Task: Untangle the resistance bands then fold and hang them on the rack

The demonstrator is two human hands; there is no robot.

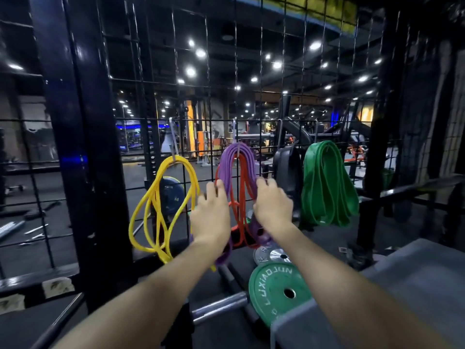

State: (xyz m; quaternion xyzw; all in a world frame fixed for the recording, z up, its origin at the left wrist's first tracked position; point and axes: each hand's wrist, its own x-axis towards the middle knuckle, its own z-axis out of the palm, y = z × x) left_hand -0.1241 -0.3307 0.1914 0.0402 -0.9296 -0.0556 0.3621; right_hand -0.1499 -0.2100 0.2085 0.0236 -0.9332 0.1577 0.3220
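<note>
A black wire-grid rack (261, 122) stands in front of me with hooks at mid height. Yellow bands (161, 205) hang in loops from the left hook. Purple bands (235, 157) and red bands (242, 197) hang together in a tangle from the middle hook. Green bands (327, 185) hang folded from the right hook. My left hand (211, 212) grips the left side of the purple and red bundle, fingers curled round the strands. My right hand (273, 204) grips the bundle's right side in the same way.
A green weight plate (274, 290) and a silver plate (269, 255) lie on the floor below the bands, beside steel bars (219, 306). A thick black post (83, 147) stands at the left. A grey platform (415, 280) is at the lower right.
</note>
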